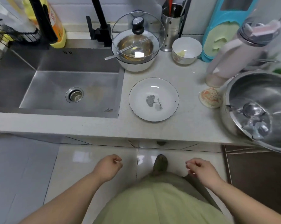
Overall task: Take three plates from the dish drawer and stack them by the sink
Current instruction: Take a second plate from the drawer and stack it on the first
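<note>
Where counter meets sink (pixel 55 88), plate (pixel 153 99), lidded pot (pixel 136 50)

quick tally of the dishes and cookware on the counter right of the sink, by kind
Plates: 1, the white plate with a leaf print
Bowls: 3, the white bowl, the large white bowl holding a steel bowl
Glass lids: 1, the glass lid propped over them
Steel pots: 1, the steel pot at the right edge
Total: 6
</note>
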